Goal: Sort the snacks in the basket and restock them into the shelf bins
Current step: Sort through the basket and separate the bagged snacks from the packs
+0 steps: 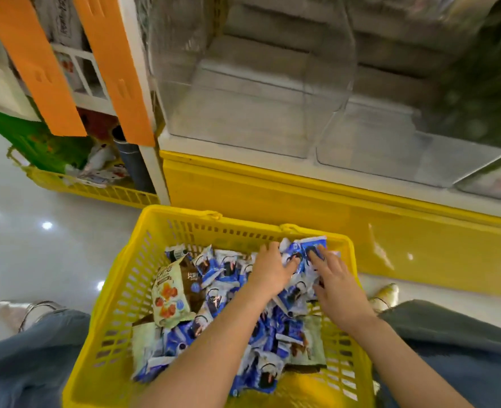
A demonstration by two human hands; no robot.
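While heaped, packets (300,291) under left grip (272,269)

Up top shelf bins (243,113) blurred, basket (116,304) near end cut off at btm edge

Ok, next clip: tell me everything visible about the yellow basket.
The yellow basket is rectangular and plastic-looking, with slotted walls and handle fittings on its far rim. It sits upright between the person's denim-clad legs, just before the yellow shelf base. Inside lies a loose heap of mostly blue-and-white snack packs, with a pale green fruit-print pack at the left. The left hand and right hand reach in, fingers resting on blue packs near the far right corner.
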